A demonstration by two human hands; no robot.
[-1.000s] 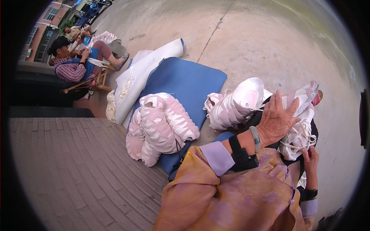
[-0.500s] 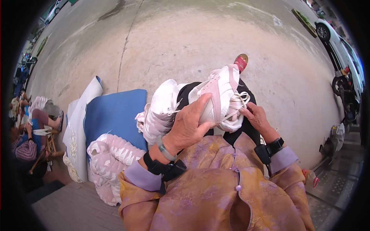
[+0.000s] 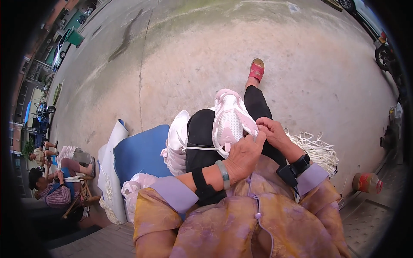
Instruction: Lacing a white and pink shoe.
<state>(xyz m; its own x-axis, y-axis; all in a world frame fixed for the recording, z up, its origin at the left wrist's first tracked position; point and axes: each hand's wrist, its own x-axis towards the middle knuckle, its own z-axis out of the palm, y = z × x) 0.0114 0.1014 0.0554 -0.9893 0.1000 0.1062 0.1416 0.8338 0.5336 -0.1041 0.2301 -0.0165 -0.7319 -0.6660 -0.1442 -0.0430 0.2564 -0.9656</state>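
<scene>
A white and pale pink shoe upper (image 3: pixel 230 122) lies over my lap, toe end pointing away from me. At its near right edge my left hand (image 3: pixel 244 158) is closed, fingers pinching the upper. My right hand (image 3: pixel 275 136) meets it there with bent, closed fingertips; what they pinch is too small to make out. A white shoelace (image 3: pixel 202 148) stretches left from the near end of the upper, across my dark trouser leg. Beside that leg stands a stack of similar shoe uppers (image 3: pixel 175 144).
More pink-white uppers (image 3: pixel 137 189) lie at the left near a blue mat (image 3: pixel 142 150). A heap of white laces (image 3: pixel 316 150) sits to my right, with a plastic bottle (image 3: pixel 368 183) beyond. Another person (image 3: pixel 60 189) sits at far left. A parked motorcycle (image 3: pixel 383 56) stands far right.
The upper has turned so its toe end points away. My left hand has moved from its left side to its near right edge, beside the right hand. The view has shifted, showing the lace heap.
</scene>
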